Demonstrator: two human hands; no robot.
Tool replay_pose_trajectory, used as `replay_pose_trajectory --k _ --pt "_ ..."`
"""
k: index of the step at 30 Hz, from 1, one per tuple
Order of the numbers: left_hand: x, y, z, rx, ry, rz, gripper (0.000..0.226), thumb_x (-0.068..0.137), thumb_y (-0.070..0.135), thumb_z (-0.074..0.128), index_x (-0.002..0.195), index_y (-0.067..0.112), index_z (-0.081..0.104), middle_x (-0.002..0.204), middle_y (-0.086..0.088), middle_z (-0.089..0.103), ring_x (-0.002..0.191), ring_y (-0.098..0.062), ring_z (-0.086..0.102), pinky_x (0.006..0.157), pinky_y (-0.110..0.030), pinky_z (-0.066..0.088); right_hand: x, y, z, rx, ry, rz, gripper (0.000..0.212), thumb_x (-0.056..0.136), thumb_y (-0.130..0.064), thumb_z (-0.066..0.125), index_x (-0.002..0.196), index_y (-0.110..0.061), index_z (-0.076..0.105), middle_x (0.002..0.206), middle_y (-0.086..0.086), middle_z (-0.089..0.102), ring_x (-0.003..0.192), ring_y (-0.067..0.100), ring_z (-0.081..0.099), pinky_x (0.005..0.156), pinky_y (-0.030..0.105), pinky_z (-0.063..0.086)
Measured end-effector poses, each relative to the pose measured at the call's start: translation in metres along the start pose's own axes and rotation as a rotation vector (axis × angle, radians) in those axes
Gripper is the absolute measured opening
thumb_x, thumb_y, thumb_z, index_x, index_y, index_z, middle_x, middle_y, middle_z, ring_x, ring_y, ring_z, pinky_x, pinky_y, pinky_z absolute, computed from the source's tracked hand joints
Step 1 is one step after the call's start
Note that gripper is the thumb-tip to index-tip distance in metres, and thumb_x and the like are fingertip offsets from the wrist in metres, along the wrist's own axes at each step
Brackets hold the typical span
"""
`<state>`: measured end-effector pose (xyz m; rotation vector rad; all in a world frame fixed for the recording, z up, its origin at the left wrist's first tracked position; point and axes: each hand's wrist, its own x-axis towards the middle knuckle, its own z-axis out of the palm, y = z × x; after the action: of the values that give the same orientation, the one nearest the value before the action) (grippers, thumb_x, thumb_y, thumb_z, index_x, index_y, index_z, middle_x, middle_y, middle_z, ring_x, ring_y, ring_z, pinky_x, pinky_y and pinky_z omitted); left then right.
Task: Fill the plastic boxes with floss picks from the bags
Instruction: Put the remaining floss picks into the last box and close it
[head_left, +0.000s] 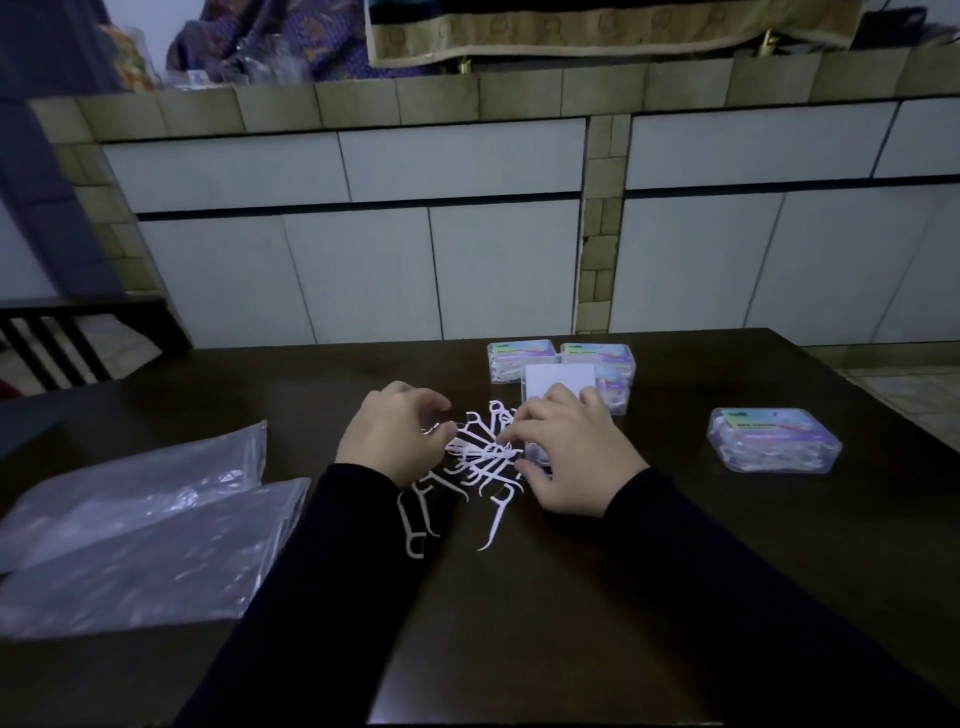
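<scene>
In the head view, both hands work low over a dark wooden table (675, 597), sleeves in black. The left hand (392, 436) has its fingers curled inward, fingertips drawn together at the edge of a loose pile of white floss picks (480, 457); it looks to be pinching one or more picks, though the exact grip is blurred. The right hand (571, 457) lies with fingers bent and spread over the other side of the pile, its fingertips touching the picks and its thumb low beside them; whether it grips any cannot be told. The pile sits between the two hands, with a few stray picks trailing toward the wrists.

Just beyond the right hand stands an open plastic box (561, 387), its pale lid raised, partly hidden by the fingers. Behind that box, farther from the hands, are closed filled boxes (522, 358) with coloured labels, set touching one another. Well off to the right of the right hand lies another closed filled box (774, 439), apart from the rest. To the left of the left hand, two clear plastic bags (150, 525) lie flat and overlapping on the table.
</scene>
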<state>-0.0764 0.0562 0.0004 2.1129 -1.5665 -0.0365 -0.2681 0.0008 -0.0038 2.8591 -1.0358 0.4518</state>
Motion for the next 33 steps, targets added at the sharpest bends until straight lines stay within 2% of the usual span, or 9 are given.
replay_pose_trajectory --k 5,8,11,15,20,23,27,29,33 --pt "-0.001 -0.032 -0.012 -0.068 -0.101 -0.083 0.056 0.082 0.012 0.057 0.134 0.029 0.051 0.136 0.008 0.043 0.123 -0.015 0.036 0.106 -0.030 0.035 0.034 -0.023 0.008 -0.240 -0.087 0.131 0.040 0.089 -0.035 0.052 0.128 -0.026 0.056 0.124 -0.001 0.057 0.122 0.021 0.037 0.100 0.048 0.022" --pt "0.003 -0.041 -0.010 -0.008 -0.118 -0.106 0.059 0.084 0.002 0.046 0.139 0.023 0.046 0.143 0.007 0.040 0.124 -0.020 0.031 0.108 -0.031 0.028 0.050 -0.033 0.014 -0.354 -0.162 0.245 0.025 0.090 -0.034 0.048 0.107 -0.021 0.062 0.103 0.002 0.063 0.117 0.025 0.042 0.098 0.050 0.020" --pt "0.008 -0.048 -0.004 0.068 -0.125 -0.115 0.060 0.084 -0.001 0.039 0.141 0.021 0.044 0.147 0.006 0.039 0.120 -0.024 0.032 0.107 -0.032 0.029 0.057 -0.039 0.017 -0.406 -0.182 0.327 0.022 0.092 -0.029 0.042 0.095 -0.019 0.061 0.086 0.003 0.057 0.109 0.024 0.045 0.094 0.049 0.021" --pt "0.019 -0.057 0.003 0.106 -0.174 -0.103 0.059 0.085 -0.001 0.037 0.137 0.025 0.050 0.148 0.012 0.039 0.116 -0.025 0.033 0.107 -0.035 0.030 0.061 -0.041 0.025 -0.405 -0.200 0.358 0.024 0.094 -0.026 0.039 0.095 -0.018 0.062 0.086 0.004 0.057 0.108 0.025 0.046 0.096 0.049 0.021" --pt "0.019 -0.057 0.003 0.102 -0.149 -0.157 0.048 0.092 0.010 0.036 0.132 0.027 0.056 0.138 0.005 0.047 0.117 -0.025 0.032 0.105 -0.032 0.030 0.065 -0.037 0.031 -0.324 -0.144 0.285 0.031 0.096 -0.035 0.037 0.091 -0.016 0.061 0.096 0.003 0.065 0.111 0.024 0.046 0.097 0.049 0.021" --pt "0.015 -0.056 -0.002 0.082 -0.182 -0.183 0.039 0.095 0.037 0.045 0.131 0.028 0.057 0.133 0.002 0.049 0.124 -0.023 0.032 0.106 -0.034 0.030 0.068 -0.036 0.036 -0.187 -0.100 0.188 0.050 0.095 -0.057 0.034 0.102 -0.021 0.069 0.102 -0.003 0.066 0.111 0.021 0.047 0.099 0.047 0.019" --pt "0.009 -0.058 -0.009 0.017 -0.249 -0.219 0.073 0.073 0.069 0.062 0.131 0.025 0.057 0.128 0.004 0.056 0.125 -0.017 0.039 0.103 -0.036 0.037 0.071 -0.035 0.033 -0.171 -0.132 0.162 0.061 0.084 -0.073 0.041 0.119 -0.028 0.064 0.117 -0.004 0.064 0.120 0.021 0.044 0.102 0.049 0.017" --pt "0.008 -0.057 -0.010 0.017 -0.268 -0.229 0.073 0.071 0.064 0.069 0.132 0.025 0.057 0.127 0.004 0.056 0.122 -0.017 0.044 0.103 -0.036 0.041 0.072 -0.036 0.031 -0.199 -0.184 0.198 0.063 0.084 -0.071 0.044 0.122 -0.026 0.063 0.121 -0.002 0.061 0.123 0.023 0.042 0.105 0.050 0.017" --pt "0.009 -0.054 -0.010 0.013 -0.222 -0.213 0.042 0.078 0.047 0.072 0.116 0.029 0.068 0.111 0.007 0.067 0.104 -0.012 0.056 0.089 -0.027 0.047 0.075 -0.042 0.028 -0.144 -0.186 0.250 0.042 0.088 -0.059 0.053 0.109 -0.026 0.069 0.109 -0.003 0.065 0.118 0.021 0.045 0.104 0.049 0.019"
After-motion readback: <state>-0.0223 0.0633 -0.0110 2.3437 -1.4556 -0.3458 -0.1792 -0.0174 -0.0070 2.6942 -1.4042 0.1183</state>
